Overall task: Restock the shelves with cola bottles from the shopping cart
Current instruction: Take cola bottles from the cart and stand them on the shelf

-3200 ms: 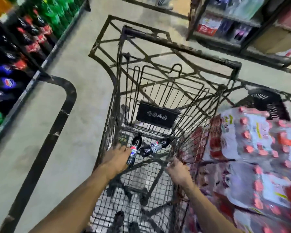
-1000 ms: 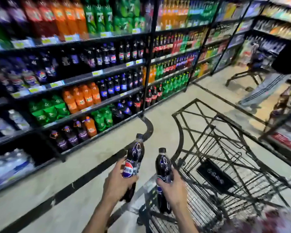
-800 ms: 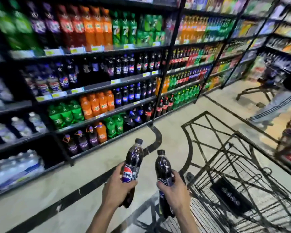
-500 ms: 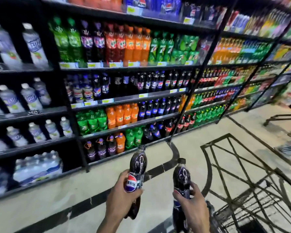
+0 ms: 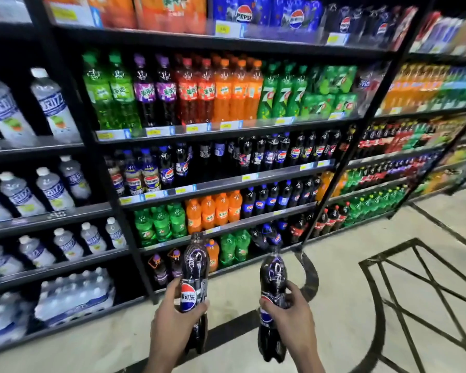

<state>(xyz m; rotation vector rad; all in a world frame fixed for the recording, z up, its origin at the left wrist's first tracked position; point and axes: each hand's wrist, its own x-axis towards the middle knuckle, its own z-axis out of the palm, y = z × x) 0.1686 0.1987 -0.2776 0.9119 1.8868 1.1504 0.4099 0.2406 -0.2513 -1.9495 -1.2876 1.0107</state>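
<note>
Shelves (image 5: 221,184) of black metal filling the view ahead, packed tier upon tier with drinks. Carrying, on the high tier, tall green bottles (image 5: 111,95), purple ones, red ones, orange bottles (image 5: 237,92) and more green ones, all side by side. Carrying, one tier down, a row of dark cola bottles (image 5: 280,154). Below that, carrying another cola row (image 5: 277,196) at the right, with small orange bottles (image 5: 213,211) and small green bottles (image 5: 159,224) a little lower to its left. Storing clear water bottles (image 5: 49,189) in the bay to the left, with wrapped water packs (image 5: 73,297) lying on its lowest tier.

Holding one cola bottle in each hand, low in front of the shelves and above the pale floor (image 5: 347,278). Left hand (image 5: 172,321) wrapping around the label band of the left bottle (image 5: 195,267), thumb on the near side, fingers curling round the far side. Right hand (image 5: 293,319) gripping the right bottle (image 5: 273,275) around its lower middle from the right, thumb lying across the front. Standing nearly upright, both bottles, caps up, well apart from each other and touching no shelf. Reaching up from the bottom edge, both forearms bare. Standing on the floor at the right, a black metal frame (image 5: 414,292), near the right hand but not touching it.
</note>
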